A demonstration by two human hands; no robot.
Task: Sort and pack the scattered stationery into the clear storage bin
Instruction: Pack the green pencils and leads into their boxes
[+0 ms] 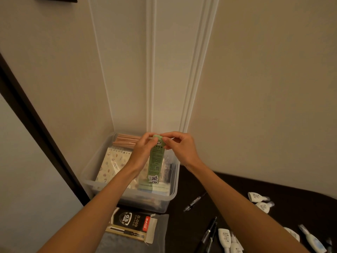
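Below and to the left of the left hand, a spiral-bound notebook with a pale floral cover (113,165) lies flat in the clear plastic storage bin (145,201). A bundle of tan wooden pencils (125,140) rests against the bin's far wall, just behind that hand's knuckles. Under the left forearm and outside the bin, an opened black-and-cream cardboard refill box (131,225) lies on grey cloth.

The left hand (144,150) curls its fingers round the upper part of a slim pale-green cardboard box with a panda print (156,161). The box stands nearly upright between the two hands, its lower end down inside the bin over some pastel flat packs. I cannot tell whether it touches them. The right hand (180,148) pinches the box's top end with thumb and fingertips, as if working the flap.

Below the right forearm, black pens (209,232) lie on the dark tabletop. Further right are several white teardrop-shaped correction-tape dispensers (264,207), well apart from the bin.

The step in hand looks like closing or settling this green box before packing it. The next move probably calls for laying it flat beside the notebook, then reaching right for the pens and dispensers that are not yet packed.
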